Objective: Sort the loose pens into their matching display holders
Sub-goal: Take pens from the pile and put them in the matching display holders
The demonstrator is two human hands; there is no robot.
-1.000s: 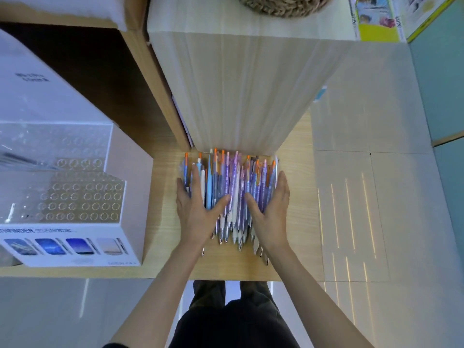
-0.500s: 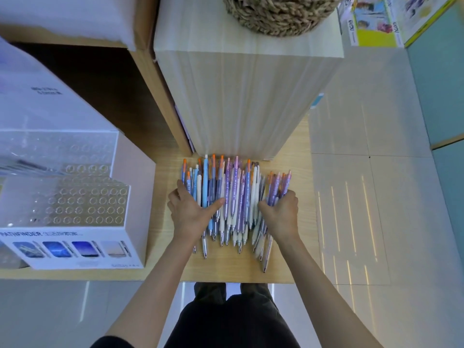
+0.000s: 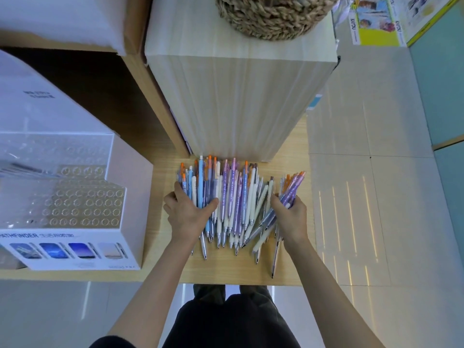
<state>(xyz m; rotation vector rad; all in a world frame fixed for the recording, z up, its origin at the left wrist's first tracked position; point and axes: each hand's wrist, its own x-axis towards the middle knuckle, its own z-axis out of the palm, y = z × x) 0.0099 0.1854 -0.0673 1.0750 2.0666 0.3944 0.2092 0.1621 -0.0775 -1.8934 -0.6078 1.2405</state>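
1. Your loose pens (image 3: 233, 202) lie in one overlapping heap on the wooden shelf (image 3: 238, 270). The clicker ends are up against the foot of the pale wood cabinet (image 3: 238, 104) and the tips point back at you.
2. Your left hand (image 3: 187, 214) is curled over the heap's left side. The fingers hook the outer edge and the thumb stretches across the light-blue barrels, so it holds a cluster.
3. Your right hand (image 3: 292, 217) has its fingers closed round a bunch of purple, orange-topped pens, fanned out from the heap's right edge.
4. Handling: these look light, stiff and smooth. I'd expect them to roll and slip past each other, and a fat bunch may squirt loose. Take small bunches at mid-barrel, all facing one way.
5. Count: there is one heap, too overlapped for an exact tally, though I'd judge dozens. Four looks show: light blue, purple, cream, and clear with orange tops.
6. One clear display holder (image 3: 82, 204) sits on a white box (image 3: 75, 249) at your left, well apart from the heap. I can make out two stepped tiers of round holes, and the lower tier looks unfilled. Something dark lies on the upper tier, too blurred to name.
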